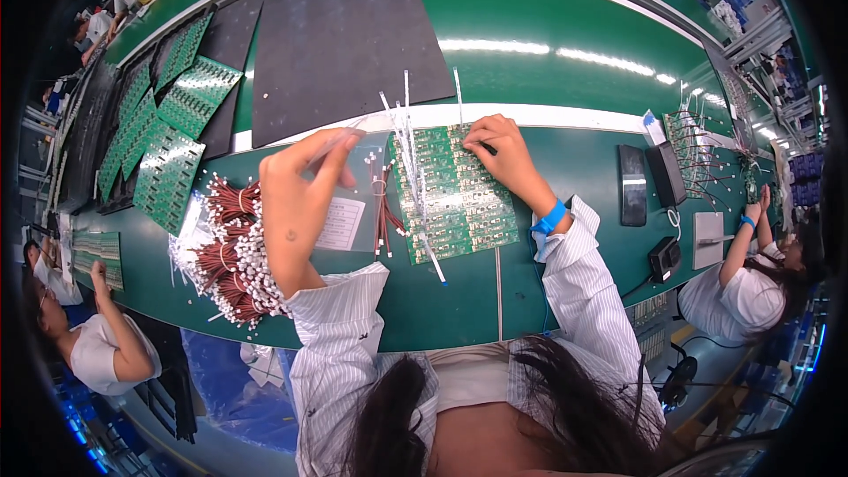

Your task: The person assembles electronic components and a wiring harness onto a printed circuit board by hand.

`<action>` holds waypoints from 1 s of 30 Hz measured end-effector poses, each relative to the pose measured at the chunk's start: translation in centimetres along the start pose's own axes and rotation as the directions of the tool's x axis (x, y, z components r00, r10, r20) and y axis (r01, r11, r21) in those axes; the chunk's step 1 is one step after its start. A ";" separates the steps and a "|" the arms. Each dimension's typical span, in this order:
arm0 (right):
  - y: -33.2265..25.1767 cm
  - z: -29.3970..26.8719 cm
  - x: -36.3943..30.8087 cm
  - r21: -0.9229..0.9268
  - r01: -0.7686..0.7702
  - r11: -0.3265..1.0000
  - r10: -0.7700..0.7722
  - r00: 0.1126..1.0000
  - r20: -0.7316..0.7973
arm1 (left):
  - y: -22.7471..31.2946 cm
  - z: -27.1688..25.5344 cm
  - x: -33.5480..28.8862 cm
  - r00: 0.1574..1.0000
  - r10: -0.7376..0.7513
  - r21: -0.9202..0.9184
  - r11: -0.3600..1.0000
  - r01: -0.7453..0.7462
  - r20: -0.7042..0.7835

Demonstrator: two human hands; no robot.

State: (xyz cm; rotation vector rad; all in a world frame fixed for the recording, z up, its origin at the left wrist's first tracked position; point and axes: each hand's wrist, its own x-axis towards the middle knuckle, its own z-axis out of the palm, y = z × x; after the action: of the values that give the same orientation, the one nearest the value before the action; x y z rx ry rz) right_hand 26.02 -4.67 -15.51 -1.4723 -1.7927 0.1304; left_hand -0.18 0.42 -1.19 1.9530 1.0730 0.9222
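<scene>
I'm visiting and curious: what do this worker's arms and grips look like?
White, thin-striped sleeves, wide at the cuffs. A blue band circles the right wrist; a small dark mark sits near the left wrist. The left grip and right grip are gloveless.

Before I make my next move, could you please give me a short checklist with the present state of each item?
1. Circuit board panel resting on the green table: ok.
2. Panel free of loose strips: not ok; white strips lie across its left part.
3. Blue wristband on the right wrist: ok.
4. Large wire pile clear of the panel: ok, off to its left.
5. Right hand gripping something: cannot tell; its fingertips are too small to read.
</scene>
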 end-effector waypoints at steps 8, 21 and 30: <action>-1.0 0.9 -0.2 -0.095 0.111 0.989 -0.115 0.993 -0.036 | 0.0 -0.2 0.0 1.000 -0.013 -0.024 1.000 0.013 0.004; -1.8 1.1 0.1 -0.119 0.061 0.991 -0.067 0.997 -0.041 | 1.0 -1.2 -1.4 0.998 -0.024 0.034 0.999 0.026 -0.062; 0.0 1.1 -1.6 0.130 -0.066 0.989 0.082 0.990 -0.116 | -1.0 -7.2 -10.5 0.812 -0.026 -0.018 1.000 0.020 -0.583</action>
State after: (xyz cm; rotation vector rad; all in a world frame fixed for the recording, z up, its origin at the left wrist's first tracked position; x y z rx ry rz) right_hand 25.33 -5.62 -17.04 -1.4264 -1.6045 0.1851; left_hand -10.76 -6.69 -1.12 1.6687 1.4159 1.5748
